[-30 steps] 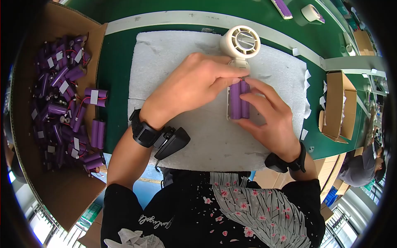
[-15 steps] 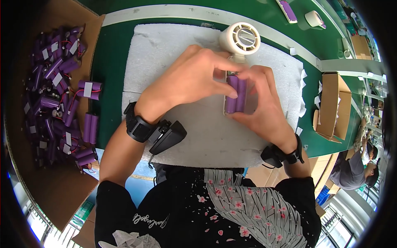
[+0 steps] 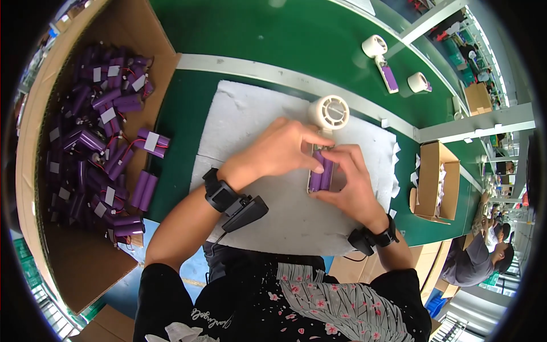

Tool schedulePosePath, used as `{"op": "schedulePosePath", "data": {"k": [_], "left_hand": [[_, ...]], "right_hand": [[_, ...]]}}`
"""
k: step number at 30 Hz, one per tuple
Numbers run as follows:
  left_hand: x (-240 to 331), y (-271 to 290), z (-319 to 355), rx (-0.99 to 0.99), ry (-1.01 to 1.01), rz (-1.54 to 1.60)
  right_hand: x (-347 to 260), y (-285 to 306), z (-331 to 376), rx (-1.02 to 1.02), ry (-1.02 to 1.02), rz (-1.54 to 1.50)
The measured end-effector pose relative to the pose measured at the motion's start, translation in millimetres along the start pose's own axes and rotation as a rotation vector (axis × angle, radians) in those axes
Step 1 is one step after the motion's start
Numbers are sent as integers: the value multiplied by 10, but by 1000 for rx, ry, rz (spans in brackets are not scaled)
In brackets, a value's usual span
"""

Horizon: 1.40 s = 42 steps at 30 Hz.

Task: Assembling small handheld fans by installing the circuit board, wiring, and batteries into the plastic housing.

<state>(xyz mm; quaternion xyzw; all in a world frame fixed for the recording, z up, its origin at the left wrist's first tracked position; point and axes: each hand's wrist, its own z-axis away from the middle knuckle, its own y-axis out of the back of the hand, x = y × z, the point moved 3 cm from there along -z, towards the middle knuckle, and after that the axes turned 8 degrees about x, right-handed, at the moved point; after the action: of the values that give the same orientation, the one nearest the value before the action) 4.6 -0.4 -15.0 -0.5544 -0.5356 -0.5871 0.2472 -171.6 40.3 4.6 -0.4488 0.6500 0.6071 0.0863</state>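
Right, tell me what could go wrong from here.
The paired purple cylindrical cells might slip or end up crooked, as they lie uncovered in the round-headed cream plastic fan. The left hand and right hand crowd them, so one could jostle the other. The purple battery pack with red wires at the brown cardboard box's edge may snag if brushed.

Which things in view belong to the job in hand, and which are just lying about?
Likely in the job:
cream fan-like device, both hands at it
purple cell pair in its handle
foam sheet underneath
large carton of similar purple packs

Apparently lying about:
small open carton
white scraps
other cream unit, farther off
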Motion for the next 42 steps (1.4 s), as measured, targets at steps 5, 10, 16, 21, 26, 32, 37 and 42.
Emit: {"op": "schedulePosePath", "data": {"k": [5, 10, 16, 21, 26, 32, 37, 42], "left_hand": [[21, 36, 35, -27, 24, -28], [-39, -22, -5, 76, -163, -18], [-85, 8, -36, 353, -255, -173], [-130, 44, -44, 367, -243, -200], [-195, 62, -32, 422, -202, -145], [-184, 88, -94, 519, -100, 9], [-227, 91, -156, 561, -51, 74], [-220, 111, -128, 583, -81, 48]], "right_hand": [[-66, -7, 30, -7, 31, 36], [-110, 68, -34, -27, 28, 81], [369, 292, -679, 76, 4, 295], [484, 826, -1267, 289, 35, 619], [115, 783, -2079, 16, -68, 377], [910, 198, -3652, 156, 242, 669], [1870, -182, -4756, 306, 140, 614], [2371, -267, -5248, 291, -5, 493]]}}
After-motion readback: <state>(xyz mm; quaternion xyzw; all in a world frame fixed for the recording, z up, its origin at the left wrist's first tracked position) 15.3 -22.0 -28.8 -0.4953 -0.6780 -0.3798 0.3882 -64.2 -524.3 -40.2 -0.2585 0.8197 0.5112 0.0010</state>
